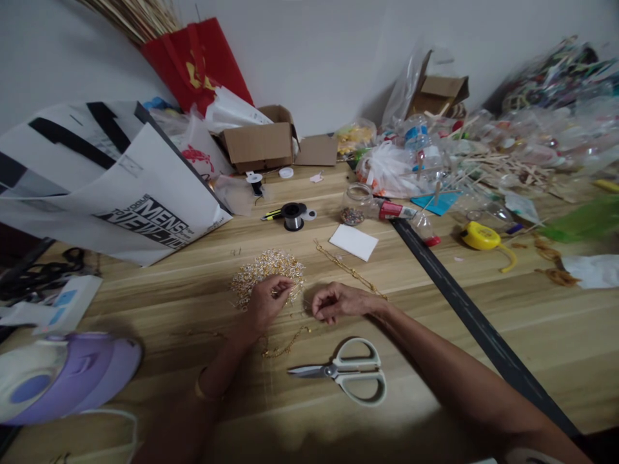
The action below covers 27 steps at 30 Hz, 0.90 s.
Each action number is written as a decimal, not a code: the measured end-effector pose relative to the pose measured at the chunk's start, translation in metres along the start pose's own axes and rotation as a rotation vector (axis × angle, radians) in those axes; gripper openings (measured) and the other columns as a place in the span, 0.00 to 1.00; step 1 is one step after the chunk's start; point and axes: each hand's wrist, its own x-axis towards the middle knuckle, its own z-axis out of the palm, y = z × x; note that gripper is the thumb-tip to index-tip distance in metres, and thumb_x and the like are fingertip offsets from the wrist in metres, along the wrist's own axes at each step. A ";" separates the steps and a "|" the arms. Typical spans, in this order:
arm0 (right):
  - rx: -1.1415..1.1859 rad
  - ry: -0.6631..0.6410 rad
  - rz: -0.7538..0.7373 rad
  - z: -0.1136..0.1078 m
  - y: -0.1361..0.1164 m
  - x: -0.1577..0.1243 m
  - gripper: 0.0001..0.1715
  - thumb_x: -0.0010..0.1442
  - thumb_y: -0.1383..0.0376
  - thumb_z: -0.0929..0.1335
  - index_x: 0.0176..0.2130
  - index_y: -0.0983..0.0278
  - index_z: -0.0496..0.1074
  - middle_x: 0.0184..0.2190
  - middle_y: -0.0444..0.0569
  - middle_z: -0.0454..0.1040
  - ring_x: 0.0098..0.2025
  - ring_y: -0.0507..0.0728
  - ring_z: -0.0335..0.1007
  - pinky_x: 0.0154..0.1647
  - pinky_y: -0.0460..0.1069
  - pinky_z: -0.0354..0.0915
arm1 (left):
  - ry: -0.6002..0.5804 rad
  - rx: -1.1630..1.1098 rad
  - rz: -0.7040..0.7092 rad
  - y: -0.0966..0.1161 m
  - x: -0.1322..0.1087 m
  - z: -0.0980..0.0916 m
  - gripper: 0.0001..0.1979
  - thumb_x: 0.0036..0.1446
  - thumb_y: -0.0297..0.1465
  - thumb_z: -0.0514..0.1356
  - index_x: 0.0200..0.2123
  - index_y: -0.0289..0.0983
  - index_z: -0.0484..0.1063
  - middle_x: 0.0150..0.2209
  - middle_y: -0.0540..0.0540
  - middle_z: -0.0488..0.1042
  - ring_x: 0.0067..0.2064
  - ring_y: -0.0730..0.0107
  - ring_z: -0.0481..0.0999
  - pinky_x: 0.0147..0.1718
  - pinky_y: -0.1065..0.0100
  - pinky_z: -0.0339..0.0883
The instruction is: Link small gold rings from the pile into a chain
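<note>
My left hand [265, 301] rests on a wooden table [435, 361], its fingers pinched on the edge of a round gold beaded ornament [265, 269]. My right hand [333, 301] sits just to the right of it, fingers curled together in a pinch; what it holds is too small to make out. A gold chain [286, 348] lies below my left hand, and another gold chain [349, 269] runs up and left behind my right hand. White-handled scissors [351, 372] lie shut in front of both hands.
A purple and white iron [58, 374] stands at the left front. A white printed bag [111, 187], a cardboard box [258, 145], a wire spool [293, 216], a glass jar [355, 205], a white card [353, 242], a yellow tape measure [481, 237] and a long black strip [478, 325] surround the hands.
</note>
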 end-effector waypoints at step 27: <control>0.002 -0.010 -0.017 -0.001 0.001 -0.001 0.14 0.55 0.59 0.69 0.32 0.69 0.70 0.22 0.41 0.67 0.22 0.45 0.63 0.24 0.41 0.62 | -0.028 0.061 0.073 -0.002 0.002 -0.001 0.09 0.48 0.20 0.56 0.32 0.36 0.72 0.28 0.49 0.72 0.29 0.74 0.71 0.31 0.72 0.67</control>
